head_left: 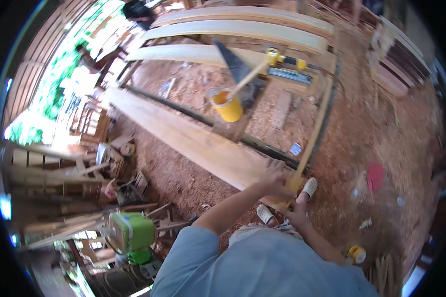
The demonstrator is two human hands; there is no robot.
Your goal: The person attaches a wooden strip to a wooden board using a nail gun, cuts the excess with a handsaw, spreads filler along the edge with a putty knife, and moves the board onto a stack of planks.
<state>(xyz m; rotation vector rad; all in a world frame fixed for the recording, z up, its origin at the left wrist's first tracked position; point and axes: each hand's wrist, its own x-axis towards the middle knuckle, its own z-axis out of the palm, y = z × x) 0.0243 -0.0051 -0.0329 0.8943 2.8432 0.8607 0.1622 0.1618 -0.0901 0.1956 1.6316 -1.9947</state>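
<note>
A long pale wooden board (198,141) runs from the upper left to just before the person's body. My left hand (271,179) lies on its near end, fingers spread on the wood. At the corner of that end is my right hand (296,213), lower than the left. Its fingers are closed round something small and yellowish at the board's edge, too blurred to name.
Beyond the board, a yellow bucket (228,106) with a stick in it and a yellow power tool (277,57) rest on a frame. More boards (238,30) lie farther back. A green container (133,231) stands at lower left. Shavings cover the floor; a person (138,12) is at the top.
</note>
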